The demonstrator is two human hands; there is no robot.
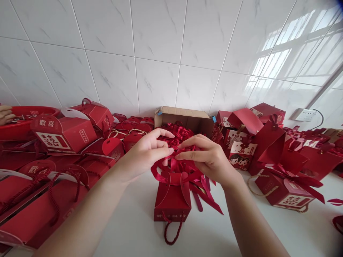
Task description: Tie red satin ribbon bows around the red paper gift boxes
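While both hands are working just above a small red box (173,200), a red ribbon (158,175) is looping up from its top toward the fingertips. The left hand (144,153) is pinching the ribbon between thumb and a curled finger, its forefinger reaching out above; its remaining fingers are partly hiding behind. The right hand (210,159) is holding its thumb and forefinger close together at the ribbon, but I cannot tell whether they are gripping it, since red is blending into red there. The box is standing upright on the white table (128,221), between the forearms, a dark red cord (173,232) drooping from its front, where the printed characters are partly disappearing behind it. Behind the hands, a cardboard carton (184,110) is lying open, ribbons spilling forward, its lower part hidden. Stacked red boxes (50,134) are crowding the left, some running out of view; bags (270,142) are overlapping on the right. At the far left, another person's hand (5,114) is showing over a red basket (16,130), both cut off by the edge.
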